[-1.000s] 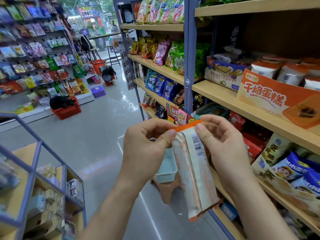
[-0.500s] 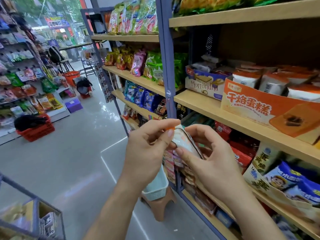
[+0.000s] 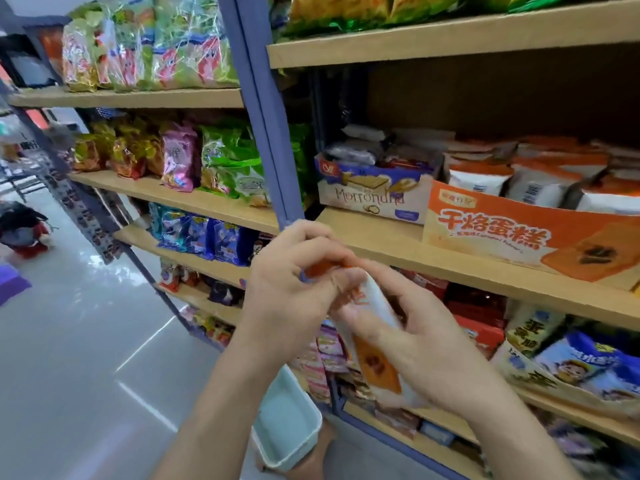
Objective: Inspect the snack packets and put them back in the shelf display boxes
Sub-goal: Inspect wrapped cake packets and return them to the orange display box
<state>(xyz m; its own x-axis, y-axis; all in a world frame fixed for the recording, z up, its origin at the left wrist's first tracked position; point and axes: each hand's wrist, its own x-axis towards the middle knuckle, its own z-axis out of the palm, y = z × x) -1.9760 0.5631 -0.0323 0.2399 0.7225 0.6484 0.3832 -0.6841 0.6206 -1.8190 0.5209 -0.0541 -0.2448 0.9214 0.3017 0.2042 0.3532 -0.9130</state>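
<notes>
Item: one snack packet point(image 3: 377, 367), white and orange, held in both hands off the shelf point(image 3: 381, 239).
Left hand point(image 3: 291, 299) pinches the packet's orange top end; right hand point(image 3: 429, 348) curls round its middle. The packet is tilted and in the air, just before the shelf's front edge. Orange display box point(image 3: 512, 233) stands at that edge, similar packets upright inside, with a purple wafer box point(image 3: 370, 197) touching its left side.
</notes>
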